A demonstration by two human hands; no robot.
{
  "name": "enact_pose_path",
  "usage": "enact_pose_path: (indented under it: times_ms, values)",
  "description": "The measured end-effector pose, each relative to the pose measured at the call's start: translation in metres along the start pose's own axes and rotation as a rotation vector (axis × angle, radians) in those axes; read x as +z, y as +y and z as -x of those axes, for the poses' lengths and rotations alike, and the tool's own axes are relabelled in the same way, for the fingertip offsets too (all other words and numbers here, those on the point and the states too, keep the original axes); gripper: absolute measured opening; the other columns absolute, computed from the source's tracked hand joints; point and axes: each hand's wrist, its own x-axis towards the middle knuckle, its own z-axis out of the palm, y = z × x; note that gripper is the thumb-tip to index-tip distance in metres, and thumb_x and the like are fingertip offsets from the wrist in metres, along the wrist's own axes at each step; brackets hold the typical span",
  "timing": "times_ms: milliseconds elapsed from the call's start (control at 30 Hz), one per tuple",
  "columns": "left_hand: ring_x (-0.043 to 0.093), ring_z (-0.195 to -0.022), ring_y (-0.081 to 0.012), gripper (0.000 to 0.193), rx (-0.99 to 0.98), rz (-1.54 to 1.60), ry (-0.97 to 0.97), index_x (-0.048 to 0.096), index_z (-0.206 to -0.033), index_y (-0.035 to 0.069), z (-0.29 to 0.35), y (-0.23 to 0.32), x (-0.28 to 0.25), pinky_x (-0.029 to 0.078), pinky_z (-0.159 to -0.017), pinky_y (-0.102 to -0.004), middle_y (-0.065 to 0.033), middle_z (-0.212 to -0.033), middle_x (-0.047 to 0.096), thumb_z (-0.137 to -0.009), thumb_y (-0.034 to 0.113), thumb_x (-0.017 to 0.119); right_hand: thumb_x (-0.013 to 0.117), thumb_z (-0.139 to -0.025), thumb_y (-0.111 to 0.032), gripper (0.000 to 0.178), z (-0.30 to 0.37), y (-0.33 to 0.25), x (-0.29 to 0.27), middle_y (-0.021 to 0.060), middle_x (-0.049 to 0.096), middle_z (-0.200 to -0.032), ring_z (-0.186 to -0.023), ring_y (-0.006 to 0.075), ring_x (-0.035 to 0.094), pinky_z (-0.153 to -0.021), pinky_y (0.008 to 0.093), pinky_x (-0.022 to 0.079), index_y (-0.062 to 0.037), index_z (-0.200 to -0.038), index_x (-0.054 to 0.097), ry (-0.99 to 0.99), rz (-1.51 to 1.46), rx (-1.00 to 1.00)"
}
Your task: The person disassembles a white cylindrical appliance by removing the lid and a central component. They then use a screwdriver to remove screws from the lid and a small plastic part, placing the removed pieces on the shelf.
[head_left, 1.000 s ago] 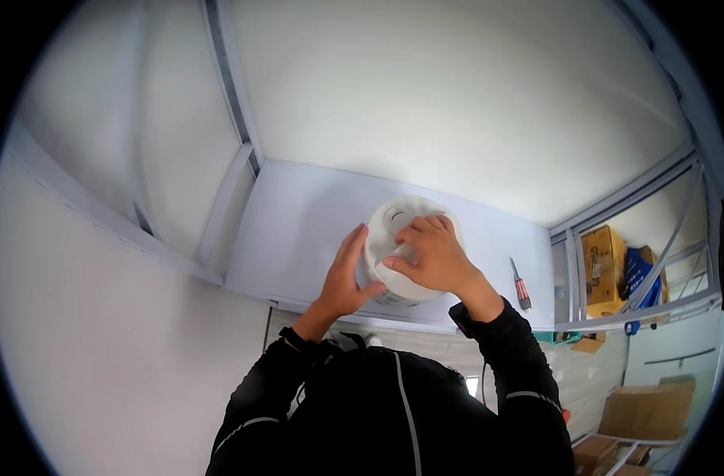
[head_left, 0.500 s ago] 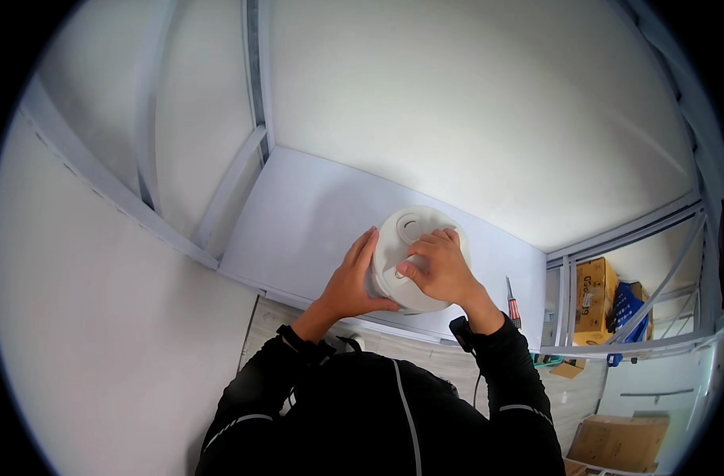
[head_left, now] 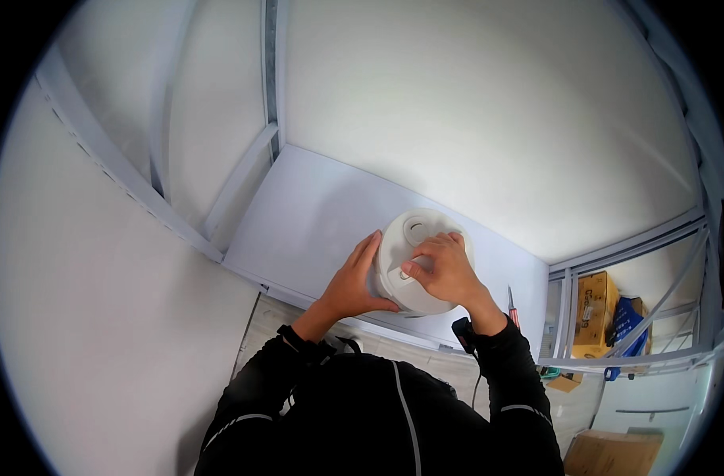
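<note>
A white, round, lidded appliance stands on the pale shelf-like table, close to the front edge. Its top carries a circular vent-like ring on the far side and a small round button-like detail nearer me. My left hand lies against its left side, fingers up along the wall and thumb toward the front, steadying it. Over the lid, my right hand is closed, fingers curled on the recessed middle part and thumb beside the small round detail. What exactly those fingers grip is hidden beneath them.
A slim tool with a red handle and pointed metal end lies right of my right hand. The white table is bounded by a metal frame and a back wall. Beyond the right frame stand a yellow-brown box and a blue bag.
The view has shifted slightly, so the surroundings sit a little differently. Both hands keep nearly the same hold on the appliance; the right fingers have moved only slightly.
</note>
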Motion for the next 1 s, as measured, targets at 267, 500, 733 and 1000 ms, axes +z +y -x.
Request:
enact_pose_path:
  times_ms: [267,500,733,1000]
  values:
    - [0.037,-0.156,-0.0435,0.147,0.02,0.015,0.028,0.021,-0.168,-0.004,0.001,-0.004,0.004,0.039,-0.126,-0.0486,-0.0273,-0.168,0.033,-0.059,0.052,0.103,0.081,-0.089,-0.038,0.03,-0.003,0.009,-0.001,0.0129,0.074,-0.094,-0.102,0.0346,0.066,-0.1,0.0487,0.038,-0.0083,-0.09,0.078,-0.035,-0.032,0.001]
    - [0.038,-0.155,-0.0427,0.145,0.007,0.017,0.037,0.024,-0.167,-0.004,0.002,-0.005,0.004,0.039,-0.125,-0.0482,-0.0265,-0.167,0.036,-0.059,0.05,0.103,0.082,-0.092,-0.033,0.025,-0.005,0.012,-0.015,0.0101,0.073,-0.09,-0.1,0.0315,0.065,-0.103,0.0457,0.038,-0.0087,-0.091,0.077,-0.054,-0.122,0.02]
    - [0.04,-0.154,-0.0426,0.142,0.008,-0.009,0.042,0.026,-0.167,-0.001,0.002,-0.009,0.002,0.04,-0.125,-0.0479,-0.0253,-0.167,0.037,-0.059,0.049,0.103,0.08,-0.097,-0.032,0.027,-0.011,0.025,-0.026,0.0124,0.072,-0.089,-0.086,0.0289,0.066,-0.087,0.0405,0.05,-0.0057,-0.093,0.076,-0.068,-0.212,0.026]
    - [0.044,-0.152,-0.0415,0.121,0.091,-0.075,0.029,0.045,-0.159,0.003,0.0,-0.012,-0.003,0.044,-0.121,-0.0476,-0.0226,-0.169,0.036,-0.063,0.05,0.102,0.073,-0.104,-0.029,0.028,-0.008,0.045,-0.049,-0.0027,0.065,-0.091,-0.087,0.009,0.056,-0.08,0.0268,0.047,-0.0025,-0.099,0.07,-0.105,-0.741,0.213]
